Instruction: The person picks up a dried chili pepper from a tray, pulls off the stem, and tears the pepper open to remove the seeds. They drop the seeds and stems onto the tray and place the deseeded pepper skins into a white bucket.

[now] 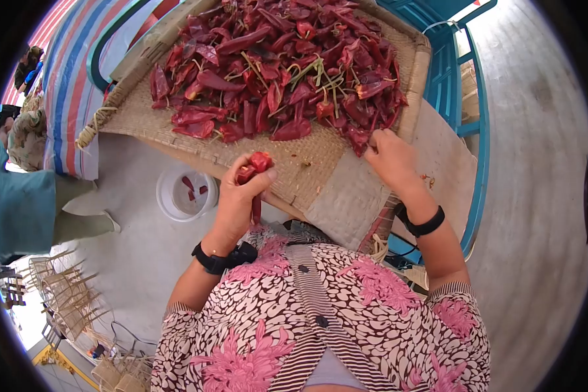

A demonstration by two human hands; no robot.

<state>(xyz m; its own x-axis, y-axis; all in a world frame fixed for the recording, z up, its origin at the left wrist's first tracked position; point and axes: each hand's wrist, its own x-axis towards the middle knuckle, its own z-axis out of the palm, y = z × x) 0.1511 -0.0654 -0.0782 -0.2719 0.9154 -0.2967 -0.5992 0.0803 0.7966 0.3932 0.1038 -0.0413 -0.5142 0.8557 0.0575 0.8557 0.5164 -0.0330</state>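
Note:
A large heap of dried red chili peppers (287, 72) lies on a woven tray (137, 117) in front of me, with some pale stems among them. My left hand (232, 199) is closed around red chili peppers (261, 161) just past the tray's near edge; one long pepper hangs below the fingers. At the heap's near right corner, my right hand (393, 160) has its fingers curled against a dark red chili pepper (357, 140) and pinches it. The fingertips are partly hidden.
A white bucket (170, 204) with a few red pieces inside stands on the floor at left. A blue metal frame (480, 157) runs along the right. Striped sheeting (72, 85), another person's leg (19, 209) and woven chairs (65, 294) are on the left.

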